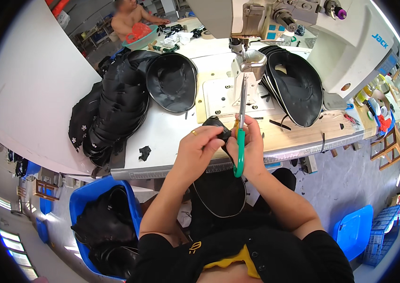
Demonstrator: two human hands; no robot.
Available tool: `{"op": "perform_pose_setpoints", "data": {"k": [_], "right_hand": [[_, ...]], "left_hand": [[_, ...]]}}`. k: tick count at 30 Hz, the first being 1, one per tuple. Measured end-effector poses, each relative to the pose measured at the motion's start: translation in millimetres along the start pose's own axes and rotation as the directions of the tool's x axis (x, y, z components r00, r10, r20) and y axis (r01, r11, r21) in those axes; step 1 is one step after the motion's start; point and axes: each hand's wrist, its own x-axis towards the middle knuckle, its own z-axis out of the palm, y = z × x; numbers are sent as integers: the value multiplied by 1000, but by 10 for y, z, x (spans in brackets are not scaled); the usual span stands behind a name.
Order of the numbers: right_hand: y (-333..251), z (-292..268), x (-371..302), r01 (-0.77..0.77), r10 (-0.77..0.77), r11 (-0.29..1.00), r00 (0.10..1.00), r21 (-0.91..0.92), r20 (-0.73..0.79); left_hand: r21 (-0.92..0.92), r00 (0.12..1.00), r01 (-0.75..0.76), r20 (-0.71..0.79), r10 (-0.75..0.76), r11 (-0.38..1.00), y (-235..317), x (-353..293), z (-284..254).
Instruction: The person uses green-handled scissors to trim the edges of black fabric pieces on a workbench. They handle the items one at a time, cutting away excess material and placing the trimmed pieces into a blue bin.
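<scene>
My left hand [196, 150] pinches the upper end of a black leather piece [221, 194], shaped like a shoe upper. The piece hangs over the table's front edge toward my lap, its rounded lower rim edged with a pale line. Close beside it, my right hand [253, 147] is closed around scissors [241, 153] with green handles. Their metal blades point away from me, toward the sewing machine [249, 61]. The right fingers are near or against the leather; contact there is partly hidden.
Overlapping black uppers [121, 101] are heaped at the left, beside a single upper [171, 84]. Another stack [296, 89] stands right of the machine. Black scraps [144, 153] lie on the table [167, 137]. A blue bin [137, 207] holds black pieces. Another person [123, 23] sits at the back left.
</scene>
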Motion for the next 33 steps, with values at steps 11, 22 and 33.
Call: {"op": "perform_pose_setpoints", "data": {"k": [11,22,33], "right_hand": [[64,47,-80,191,-188,974,981,-124,40],[73,101,11,116,-114,993,991,-37,70],[152,-91,-13,133,-121,988,984,-84,133]], "left_hand": [[296,957,-214,253,140,931,105,128,-130],[24,963,268,17,-268,963,-144,48,62],[-477,890,432,84,-449,766,-338,-55,160]]}}
